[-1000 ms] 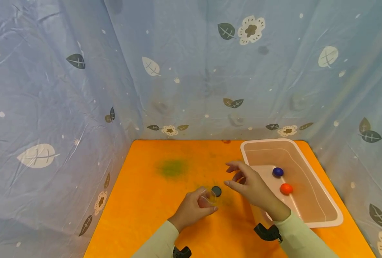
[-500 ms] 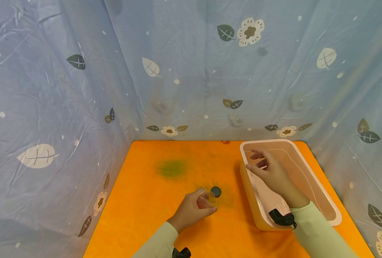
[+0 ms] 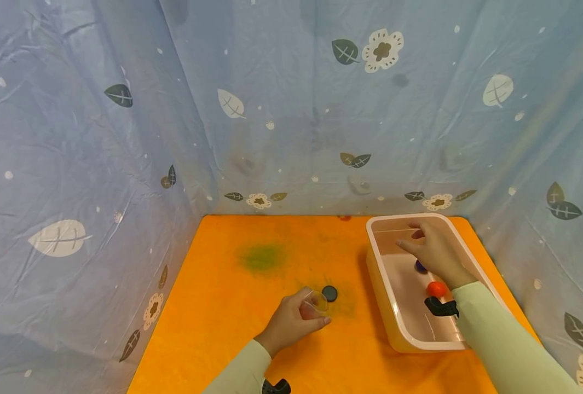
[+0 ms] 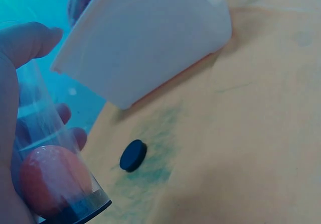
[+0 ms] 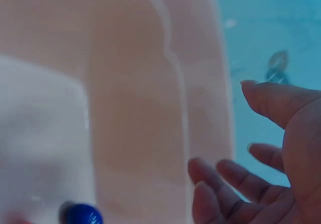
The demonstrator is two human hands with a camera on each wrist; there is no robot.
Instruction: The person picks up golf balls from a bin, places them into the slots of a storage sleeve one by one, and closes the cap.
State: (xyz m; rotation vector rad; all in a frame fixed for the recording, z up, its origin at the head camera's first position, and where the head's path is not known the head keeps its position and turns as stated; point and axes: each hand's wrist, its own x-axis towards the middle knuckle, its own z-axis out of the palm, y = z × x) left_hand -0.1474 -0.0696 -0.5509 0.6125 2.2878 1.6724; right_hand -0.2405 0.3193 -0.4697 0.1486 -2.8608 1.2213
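Landmark: white tub (image 3: 483, 284), set at the right end of the orange table (image 3: 252, 339). Right hand (image 3: 431, 249) is held inside the tub over its far half, fingers loosely spread and holding nothing, as confirmed in the right wrist view (image 5: 281, 158). Blue ball (image 5: 83, 215) is seen on the tub floor just under and nearward of that hand, partly hidden by it in the head view; orange ball (image 3: 437, 288) lies nearer the wearer still, close beside the blue one. Both balls are round, so no long axis is involved. Left hand (image 3: 291, 323) is kept on the table well left of the tub, fingers wrapped around a clear tube (image 4: 55, 148), held upright or nearly so, with an orange ball (image 4: 52, 181) seated at its bottom. Black cap (image 3: 329, 293) lies flat on the table between the tube and the tub, just beside the left fingers (image 3: 318, 320). The right hand is judged much nearer the tub balls; the left hand is nearer the cap. Blue leaf-print curtain (image 3: 123, 137) is hung around the table.
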